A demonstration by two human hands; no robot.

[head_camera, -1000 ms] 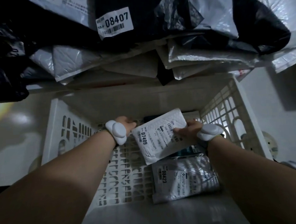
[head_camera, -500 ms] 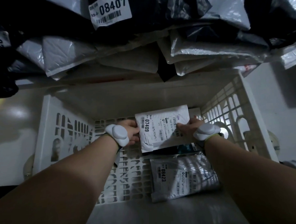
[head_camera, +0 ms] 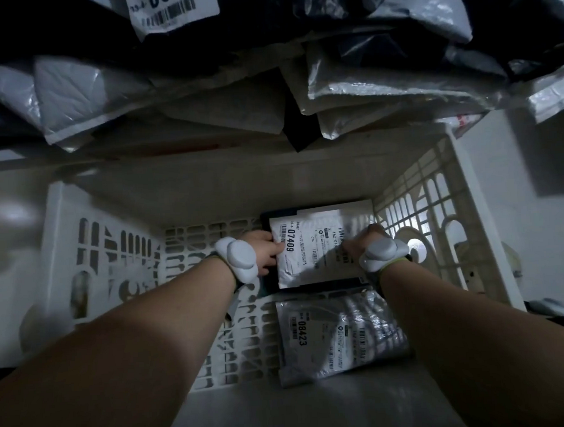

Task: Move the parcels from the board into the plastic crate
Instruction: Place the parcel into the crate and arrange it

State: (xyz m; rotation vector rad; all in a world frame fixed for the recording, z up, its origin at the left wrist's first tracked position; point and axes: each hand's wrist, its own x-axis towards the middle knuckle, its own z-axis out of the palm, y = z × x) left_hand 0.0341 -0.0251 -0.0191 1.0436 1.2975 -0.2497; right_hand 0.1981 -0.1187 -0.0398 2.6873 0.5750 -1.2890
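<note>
Parcel 07409 (head_camera: 304,248) has dropped flat onto the crate (head_camera: 118,256) floor, behind parcel 08423 (head_camera: 334,335). Left hand (head_camera: 263,250) and right hand (head_camera: 363,241) each pinch 1 side edge.

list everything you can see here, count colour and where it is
plastic crate: one, white, lattice walls and floor, below the piled parcels
parcel 07409: one, white, in the crate at the far end, lying on a dark flat parcel
dark flat parcel: one, black, under parcel 07409, only its edges show
parcel 08423: one, silver-grey, on the crate floor nearer the person
piled parcels: many, count unclear, grey, white and black, stacked above the crate's far edge
labelled parcel: one, black with a white barcode label, top of the pile
wrist devices: two, white, one on each wrist
left hand: holds the left edge of parcel 07409
right hand: holds its right side
</note>
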